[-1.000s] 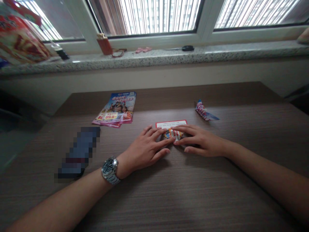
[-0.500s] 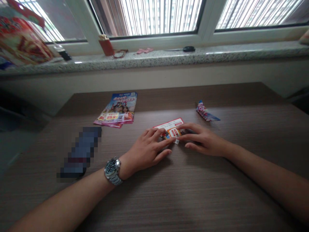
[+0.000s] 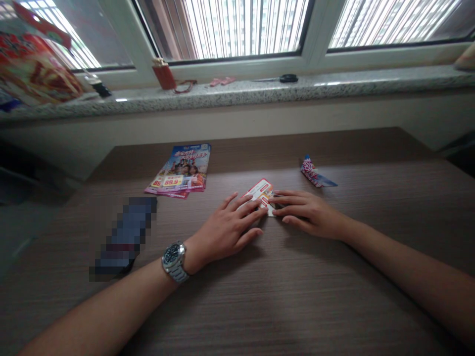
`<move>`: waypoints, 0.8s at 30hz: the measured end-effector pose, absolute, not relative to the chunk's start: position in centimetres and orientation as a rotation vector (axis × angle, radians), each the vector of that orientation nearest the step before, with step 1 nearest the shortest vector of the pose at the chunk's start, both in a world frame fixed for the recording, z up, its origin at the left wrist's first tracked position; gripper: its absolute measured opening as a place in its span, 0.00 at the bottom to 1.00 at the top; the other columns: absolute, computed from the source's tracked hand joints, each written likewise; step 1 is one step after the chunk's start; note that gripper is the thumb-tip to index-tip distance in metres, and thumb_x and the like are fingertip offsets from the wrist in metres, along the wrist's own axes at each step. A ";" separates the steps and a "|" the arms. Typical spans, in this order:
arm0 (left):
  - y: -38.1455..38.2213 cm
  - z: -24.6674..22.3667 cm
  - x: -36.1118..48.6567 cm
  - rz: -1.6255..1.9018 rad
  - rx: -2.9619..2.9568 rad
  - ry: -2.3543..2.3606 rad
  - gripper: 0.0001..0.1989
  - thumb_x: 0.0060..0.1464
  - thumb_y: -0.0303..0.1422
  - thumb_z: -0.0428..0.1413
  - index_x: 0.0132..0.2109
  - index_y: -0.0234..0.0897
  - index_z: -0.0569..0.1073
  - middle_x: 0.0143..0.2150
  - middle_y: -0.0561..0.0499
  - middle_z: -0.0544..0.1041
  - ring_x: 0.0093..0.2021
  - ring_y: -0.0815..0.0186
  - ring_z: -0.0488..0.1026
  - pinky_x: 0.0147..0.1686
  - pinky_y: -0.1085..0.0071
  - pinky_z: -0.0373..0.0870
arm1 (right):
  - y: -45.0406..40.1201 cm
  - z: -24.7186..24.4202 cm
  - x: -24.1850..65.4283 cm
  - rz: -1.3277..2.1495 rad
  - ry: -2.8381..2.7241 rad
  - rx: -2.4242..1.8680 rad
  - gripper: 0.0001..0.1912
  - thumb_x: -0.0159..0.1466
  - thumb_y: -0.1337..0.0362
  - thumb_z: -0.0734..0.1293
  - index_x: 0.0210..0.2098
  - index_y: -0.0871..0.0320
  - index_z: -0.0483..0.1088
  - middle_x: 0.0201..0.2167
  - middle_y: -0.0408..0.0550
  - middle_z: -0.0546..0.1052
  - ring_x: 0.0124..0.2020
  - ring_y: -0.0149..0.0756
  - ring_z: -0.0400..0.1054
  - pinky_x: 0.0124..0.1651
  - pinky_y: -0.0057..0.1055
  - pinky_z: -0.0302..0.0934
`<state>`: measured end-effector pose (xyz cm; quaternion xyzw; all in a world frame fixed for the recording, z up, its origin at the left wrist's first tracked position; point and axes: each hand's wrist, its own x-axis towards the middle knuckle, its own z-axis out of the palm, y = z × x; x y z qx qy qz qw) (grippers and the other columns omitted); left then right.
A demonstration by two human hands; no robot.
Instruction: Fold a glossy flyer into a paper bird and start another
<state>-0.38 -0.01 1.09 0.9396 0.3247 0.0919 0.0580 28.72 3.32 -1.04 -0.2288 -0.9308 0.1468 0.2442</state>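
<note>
A small folded paper leaflet, white with a red border and some orange print, lies on the wooden table. My left hand, with a metal watch on its wrist, rests over the leaflet's left and lower part, fingers spread. From the other side, the fingertips of my right hand touch the leaflet's right edge, fingers stretched out. Part of the paper is hidden beneath the fingers. Beyond my right hand sits a folded paper piece in blue and pink.
A stack of printed flyers lies at the back left. Nearer on the left is a pixelated dark object. Along the granite windowsill stand a red container, scissors with a black handle and a large food bag.
The leaflet has turned and its outline now comes to a point at the top. My right hand's fingers have drawn closer together along its right edge. My left hand has barely moved.
</note>
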 end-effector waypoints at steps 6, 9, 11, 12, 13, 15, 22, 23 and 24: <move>-0.1 1.5 -0.4 0.294 2.822 0.910 0.26 0.72 0.44 0.45 0.71 0.41 0.61 0.70 0.46 0.66 0.71 0.55 0.59 0.74 0.49 0.44 | 3.8 -1.2 29.0 0.273 -2.484 -0.815 0.14 0.72 0.62 0.64 0.51 0.52 0.79 0.61 0.53 0.76 0.65 0.50 0.66 0.65 0.53 0.62; 0.0 1.5 -0.4 0.301 2.813 0.895 0.26 0.72 0.44 0.46 0.70 0.39 0.63 0.70 0.45 0.66 0.71 0.55 0.59 0.73 0.49 0.47 | 4.0 -1.5 29.1 0.233 -2.459 -0.892 0.14 0.72 0.61 0.64 0.52 0.52 0.79 0.61 0.54 0.75 0.65 0.51 0.66 0.64 0.54 0.62; 0.0 1.4 -0.4 0.304 2.805 0.875 0.26 0.72 0.45 0.46 0.70 0.39 0.63 0.70 0.44 0.66 0.71 0.54 0.59 0.73 0.50 0.49 | 4.0 -1.6 29.0 0.226 -2.447 -0.918 0.14 0.72 0.61 0.64 0.53 0.51 0.79 0.61 0.53 0.75 0.64 0.51 0.66 0.64 0.54 0.63; 0.1 1.4 -0.5 0.301 2.802 0.864 0.26 0.72 0.45 0.45 0.70 0.38 0.63 0.70 0.44 0.66 0.71 0.54 0.60 0.72 0.49 0.49 | 4.0 -1.7 29.0 0.224 -2.445 -0.922 0.14 0.72 0.61 0.64 0.52 0.50 0.79 0.61 0.53 0.75 0.64 0.52 0.66 0.63 0.54 0.63; 0.2 1.4 -0.5 0.296 2.799 0.852 0.26 0.72 0.45 0.45 0.70 0.38 0.62 0.70 0.44 0.66 0.71 0.53 0.60 0.72 0.49 0.49 | 4.0 -1.7 29.0 0.223 -2.444 -0.924 0.14 0.72 0.61 0.65 0.52 0.50 0.79 0.61 0.53 0.75 0.64 0.52 0.67 0.63 0.54 0.63; 0.2 1.5 -0.5 0.288 2.797 0.829 0.27 0.72 0.45 0.45 0.71 0.38 0.61 0.70 0.43 0.65 0.71 0.53 0.60 0.73 0.49 0.49 | 4.0 -1.8 28.9 0.216 -2.440 -0.922 0.14 0.71 0.61 0.65 0.52 0.50 0.79 0.61 0.54 0.75 0.63 0.52 0.67 0.63 0.54 0.64; 0.1 1.5 -0.3 0.270 2.809 0.798 0.27 0.72 0.44 0.45 0.70 0.36 0.62 0.70 0.41 0.65 0.70 0.52 0.61 0.70 0.53 0.56 | 4.3 -1.5 28.5 0.261 -2.417 -0.904 0.13 0.72 0.63 0.64 0.51 0.52 0.79 0.58 0.56 0.76 0.60 0.49 0.69 0.61 0.51 0.65; 0.0 1.5 -0.3 0.263 2.812 0.810 0.27 0.72 0.44 0.45 0.70 0.36 0.62 0.70 0.41 0.66 0.70 0.52 0.61 0.69 0.53 0.57 | 4.3 -1.5 28.5 0.288 -2.407 -0.907 0.13 0.72 0.63 0.64 0.51 0.52 0.78 0.57 0.56 0.76 0.58 0.49 0.70 0.60 0.50 0.66; 0.0 1.5 -0.3 0.252 2.815 0.822 0.27 0.72 0.44 0.45 0.71 0.37 0.62 0.70 0.41 0.66 0.69 0.52 0.62 0.69 0.52 0.57 | 4.4 -1.4 28.4 0.315 -2.390 -0.915 0.12 0.71 0.63 0.65 0.50 0.53 0.78 0.56 0.56 0.76 0.57 0.48 0.71 0.59 0.49 0.66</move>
